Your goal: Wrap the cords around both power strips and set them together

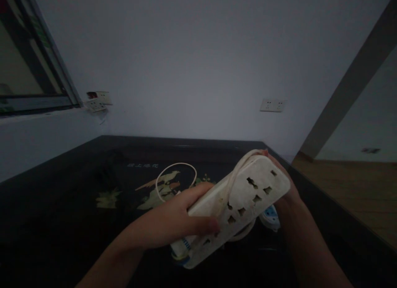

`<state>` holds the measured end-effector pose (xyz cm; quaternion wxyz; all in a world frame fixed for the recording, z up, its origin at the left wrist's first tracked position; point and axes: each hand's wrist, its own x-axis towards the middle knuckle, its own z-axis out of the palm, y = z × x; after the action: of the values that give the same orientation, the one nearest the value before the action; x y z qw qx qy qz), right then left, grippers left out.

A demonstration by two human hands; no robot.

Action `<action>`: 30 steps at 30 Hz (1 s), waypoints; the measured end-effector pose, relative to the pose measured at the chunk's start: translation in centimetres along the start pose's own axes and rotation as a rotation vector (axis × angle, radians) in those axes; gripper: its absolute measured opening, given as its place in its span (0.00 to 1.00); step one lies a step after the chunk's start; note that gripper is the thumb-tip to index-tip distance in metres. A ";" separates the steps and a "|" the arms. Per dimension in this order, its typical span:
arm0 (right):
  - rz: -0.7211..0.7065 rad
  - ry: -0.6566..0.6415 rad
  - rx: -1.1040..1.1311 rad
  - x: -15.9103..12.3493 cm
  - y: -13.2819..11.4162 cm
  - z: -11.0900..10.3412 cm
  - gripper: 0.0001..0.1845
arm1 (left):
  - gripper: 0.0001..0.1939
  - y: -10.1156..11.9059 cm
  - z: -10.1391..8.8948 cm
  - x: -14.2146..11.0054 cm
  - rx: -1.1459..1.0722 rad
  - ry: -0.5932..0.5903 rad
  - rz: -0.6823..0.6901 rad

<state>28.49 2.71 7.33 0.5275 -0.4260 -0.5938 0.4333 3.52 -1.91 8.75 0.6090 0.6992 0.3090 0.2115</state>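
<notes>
A white power strip point(248, 197) with several sockets is held tilted above the black table, its right end higher. My left hand point(186, 215) grips its left side, thumb lying across the socket face. My right hand point(283, 184) is closed around the upper right end, with most of its fingers hidden behind the strip. A white cord point(232, 178) wraps over the strip, and a loop of thin white cable point(177, 164) stands out beyond my left hand. Below the strip's right side shows a blue-and-white object with socket-like slots point(269, 215).
The glossy black table point(74, 172) carries a printed bird-and-leaf pattern and some characters. A white wall point(186, 73) rises behind it, with a double wall socket point(273, 105) at right and more sockets point(104, 98) by the window. Wooden floor point(350, 188) lies beyond the right edge.
</notes>
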 end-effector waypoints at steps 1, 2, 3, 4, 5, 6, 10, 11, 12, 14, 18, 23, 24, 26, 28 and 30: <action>-0.025 0.053 0.032 -0.1 -0.3 -0.1 0.27 | 0.25 -0.2 0.0 0.1 -0.005 -0.023 0.007; -0.051 0.108 0.076 -0.2 -0.5 -0.2 0.26 | 0.25 -0.3 -0.1 0.2 0.001 -0.036 0.014; -0.073 0.157 0.127 -0.3 -0.6 -0.2 0.25 | 0.25 -0.4 -0.1 0.3 0.009 -0.043 0.016; -0.093 0.188 0.172 -0.4 -0.7 -0.3 0.24 | 0.25 -0.5 -0.1 0.4 0.015 -0.045 0.011; -0.112 0.202 0.209 -0.4 -0.7 -0.5 0.23 | 0.26 -0.5 -0.2 0.5 0.021 -0.046 -0.001; -0.127 0.199 0.232 -0.4 -0.8 -0.6 0.23 | 0.26 -0.6 -0.2 0.6 0.030 -0.047 -0.013; -0.211 0.190 0.219 -0.2 -0.9 -1.4 0.25 | 0.27 -0.7 -0.5 1.1 0.114 -0.025 -0.028; -0.225 0.188 0.198 -0.2 -0.9 -1.6 0.25 | 0.27 -0.7 -0.6 1.2 0.132 -0.015 -0.024; -0.238 0.190 0.181 -0.1 -1.0 -1.7 0.26 | 0.27 -0.8 -0.6 1.3 0.147 -0.004 -0.022; -0.231 0.197 0.164 -0.1 -1.2 -1.7 0.26 | 0.26 -0.9 -0.5 1.5 0.176 0.012 -0.023; -0.113 0.175 0.166 0.1 -1.2 -1.1 0.26 | 0.24 -0.7 0.4 1.6 0.217 0.023 -0.049; 0.043 -0.045 0.112 0.6 0.0 0.1 0.26 | 0.27 -0.5 2.0 1.4 0.213 0.010 -0.088; 0.064 -0.085 0.113 0.7 0.3 0.4 0.26 | 0.27 -0.5 2.3 1.4 0.200 -0.002 -0.100; 0.100 -0.145 0.118 0.9 1.0 1.2 0.25 | 0.27 -0.5 2.8 1.2 0.184 -0.017 -0.127; 0.148 -0.219 0.118 1.0 1.5 2.2 0.25 | 0.27 -0.4 3.0 1.0 0.176 0.008 -0.131; 0.173 -0.271 0.117 0.7 1.7 3.3 0.25 | 0.26 -0.2 3.0 0.9 0.177 0.057 -0.110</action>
<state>25.25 3.67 5.62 0.4274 -0.3816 -0.5943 0.5643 6.10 -3.43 7.95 0.5464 0.7261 0.3814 0.1694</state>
